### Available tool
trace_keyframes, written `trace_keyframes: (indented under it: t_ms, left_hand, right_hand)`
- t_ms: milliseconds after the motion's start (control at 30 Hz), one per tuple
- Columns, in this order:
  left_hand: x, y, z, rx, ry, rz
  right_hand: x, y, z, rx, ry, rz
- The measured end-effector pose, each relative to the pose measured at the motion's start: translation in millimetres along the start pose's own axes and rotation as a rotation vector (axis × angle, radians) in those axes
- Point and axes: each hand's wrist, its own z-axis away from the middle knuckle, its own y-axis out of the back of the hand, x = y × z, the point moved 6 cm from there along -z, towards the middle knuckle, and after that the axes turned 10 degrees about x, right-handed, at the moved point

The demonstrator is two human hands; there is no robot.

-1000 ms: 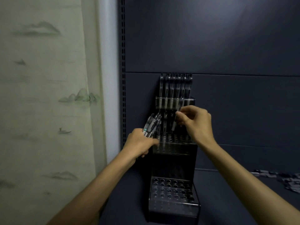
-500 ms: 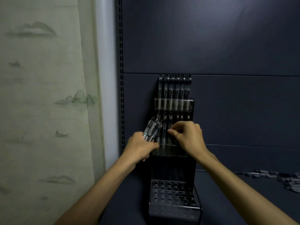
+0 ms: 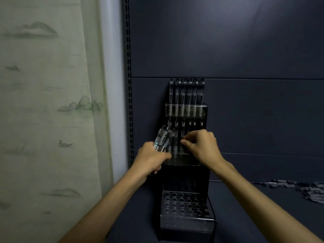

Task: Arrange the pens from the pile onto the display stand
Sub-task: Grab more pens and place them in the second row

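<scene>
Surroundings: loose pens (image 3: 298, 187) right of the display stand (image 3: 186, 172) — curtain (image 3: 43, 120) left.
My left hand (image 3: 151, 159): grips a pen bundle (image 3: 163, 139).
My right hand (image 3: 201, 148): pinches one pen at the stand's middle tier.

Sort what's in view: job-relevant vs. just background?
Job:
display stand
bundle of pens gripped by left hand
right hand pinching at the middle tier
pen pile on the shelf at right

Background:
curtain
slotted upright
dark back panel

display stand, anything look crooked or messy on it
Nothing stands out on the display stand: its top-row pens stand upright and parallel. Only the bundle of pens slants, held in the left hand.
</scene>
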Motion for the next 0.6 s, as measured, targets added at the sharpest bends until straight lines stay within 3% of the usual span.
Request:
trace_keyframes:
  t_ms: [133,267,333,600]
  left_hand:
    - [1.8,-1.8,3.6,-0.023,-0.005,0.026]
    - [8.1,-5.2,5.8,-0.038,-0.023,0.065]
    - [10.3,-5.9,6.2,-0.040,-0.040,0.068]
    - [15.3,-10.5,10.3,-0.099,-0.087,0.010]
  right_hand:
    - [-9.7,19.3,10.0,0.120,-0.052,-0.194]
    - [-30.6,-1.5,28.1,-0.269,-0.337,-0.658]
    - [-36.8,-4.0,32.9,-0.318,-0.331,-0.700]
    - [-28.3,0.0,33.1,-0.196,-0.339,-0.685]
